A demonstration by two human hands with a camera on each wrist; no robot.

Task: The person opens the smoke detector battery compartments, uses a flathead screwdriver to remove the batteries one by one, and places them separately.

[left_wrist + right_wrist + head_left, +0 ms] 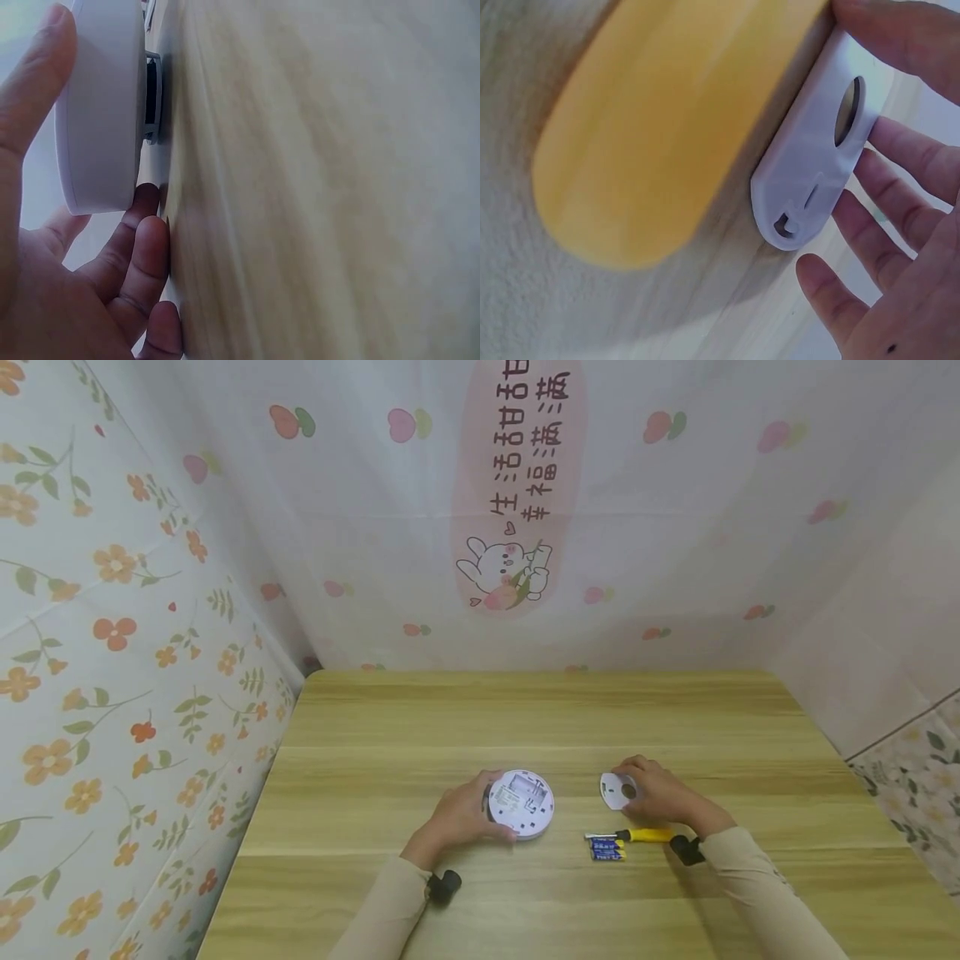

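Note:
My left hand [462, 812] grips a round white smoke detector [517, 817] by its left side, thumb at the near edge. The battery compartment on its upward face is uncovered. In the left wrist view, the thumb lies along one face of the detector [101, 112] and the fingertips reach its rim, low beside the wood. My right hand [654, 791] holds a white mounting plate [611, 790] at its right end, between thumb and fingers. A round hole and small slots show in the plate [802, 169] in the right wrist view.
A screwdriver with a yellow handle [649, 835] lies just in front of the right hand. Blue batteries [607, 849] lie side by side against its shaft. Everything is on a wood-grain table [450, 718], with a printed curtain [375, 527] behind its far edge.

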